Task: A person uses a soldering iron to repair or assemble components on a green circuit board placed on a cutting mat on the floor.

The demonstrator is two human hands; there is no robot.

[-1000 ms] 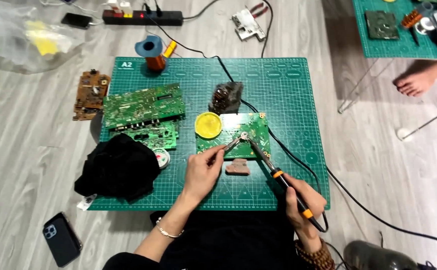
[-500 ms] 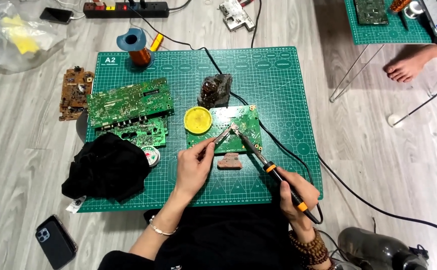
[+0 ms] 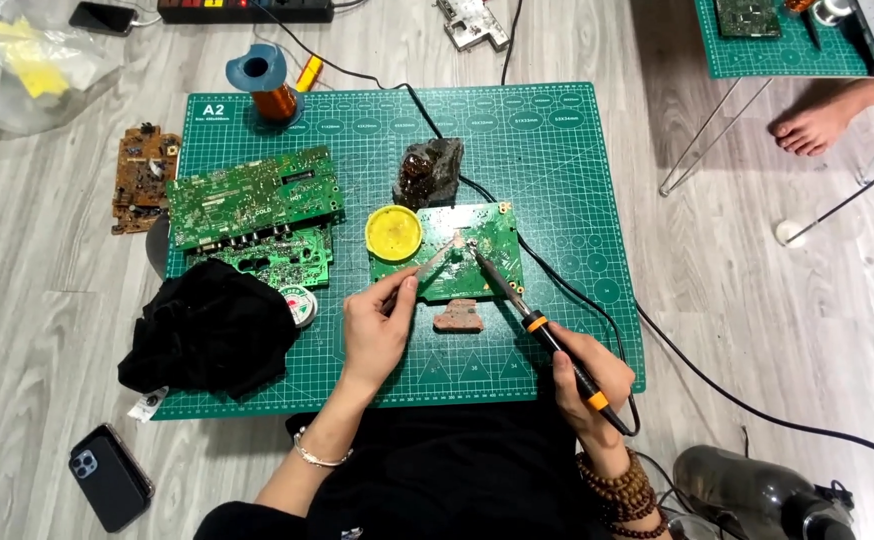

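Observation:
A small green circuit board (image 3: 487, 235) lies in the middle of a green cutting mat (image 3: 557, 140). My left hand (image 3: 377, 325) pinches metal tweezers (image 3: 435, 265) whose tips rest on the board. My right hand (image 3: 587, 385) grips a soldering iron (image 3: 527, 318) with a black and orange handle; its tip touches the board right beside the tweezer tips. A round yellow tin (image 3: 394, 230) sits at the board's left edge. A small brown block (image 3: 457, 317) lies just below the board.
Two larger green boards (image 3: 252, 200) and a black cloth (image 3: 207, 330) occupy the mat's left side. A soldering stand (image 3: 427, 172), a copper wire spool (image 3: 262, 85), a brown board (image 3: 142, 175), a phone (image 3: 109, 477) and a person's bare foot (image 3: 817, 120) surround it.
The view has shifted slightly, so everything sits a little lower left in the picture. Both hands keep the tweezers and the iron tip on the small board.

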